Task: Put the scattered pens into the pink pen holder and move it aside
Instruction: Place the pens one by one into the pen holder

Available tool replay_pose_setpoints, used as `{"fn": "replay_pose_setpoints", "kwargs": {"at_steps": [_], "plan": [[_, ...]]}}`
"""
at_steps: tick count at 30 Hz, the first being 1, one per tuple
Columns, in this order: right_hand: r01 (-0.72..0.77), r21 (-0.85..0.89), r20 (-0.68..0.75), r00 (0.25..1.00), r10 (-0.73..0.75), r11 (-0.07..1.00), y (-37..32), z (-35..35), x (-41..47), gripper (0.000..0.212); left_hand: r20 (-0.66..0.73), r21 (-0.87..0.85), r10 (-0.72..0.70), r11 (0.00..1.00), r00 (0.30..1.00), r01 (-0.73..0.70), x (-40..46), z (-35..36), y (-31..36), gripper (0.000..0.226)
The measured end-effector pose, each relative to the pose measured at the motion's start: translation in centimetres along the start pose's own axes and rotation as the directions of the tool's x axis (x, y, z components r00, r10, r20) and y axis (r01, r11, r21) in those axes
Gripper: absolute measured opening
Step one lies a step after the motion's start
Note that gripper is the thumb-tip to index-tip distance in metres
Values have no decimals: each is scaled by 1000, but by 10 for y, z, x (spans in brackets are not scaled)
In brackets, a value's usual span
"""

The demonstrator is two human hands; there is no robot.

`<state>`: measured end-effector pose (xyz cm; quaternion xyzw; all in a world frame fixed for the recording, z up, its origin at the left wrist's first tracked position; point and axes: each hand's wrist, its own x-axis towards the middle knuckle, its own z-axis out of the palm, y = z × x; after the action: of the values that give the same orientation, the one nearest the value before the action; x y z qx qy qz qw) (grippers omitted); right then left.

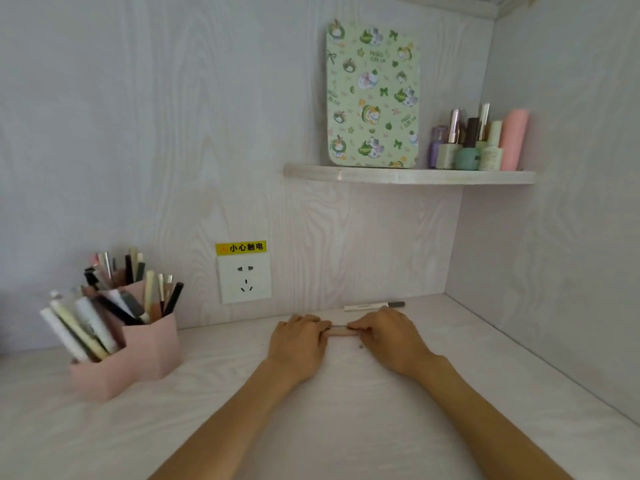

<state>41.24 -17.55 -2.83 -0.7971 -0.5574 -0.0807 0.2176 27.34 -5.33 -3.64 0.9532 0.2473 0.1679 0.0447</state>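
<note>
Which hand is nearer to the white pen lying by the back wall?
The right hand. It lies just in front of the white pen, almost below it. The left hand is farther off, to the pen's left and in front.

Two forearms come up from the bottom edge, both bare from as far down as the view reaches to the wrist — no sleeve, cuff, watch or band shows on either. The left hand [298, 344] and the right hand [388, 336] are bare too — no gloves, and no rings can be made out.
</note>
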Motion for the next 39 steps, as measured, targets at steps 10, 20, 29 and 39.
{"fn": "replay_pose_setpoints", "kwargs": {"at_steps": [10,20,29,39], "plan": [[7,322,187,980,-70,947,-95,23,5,25,-131,61,-82,994,988,91,-117,-42,-78,38],[-60,359,-7,998,67,931,-85,19,-5,3,-287,-79,-135,990,948,117,-154,-67,-112,32],[63,856,-190,962,198,513,-165,-43,23,3,-341,-110,-178,983,923,148,-159,-78,-124,15],[392,838,-494,841,221,379,-294,-45,82,45,-354,-188,-212,970,911,153,-164,-76,-131,18]]}}
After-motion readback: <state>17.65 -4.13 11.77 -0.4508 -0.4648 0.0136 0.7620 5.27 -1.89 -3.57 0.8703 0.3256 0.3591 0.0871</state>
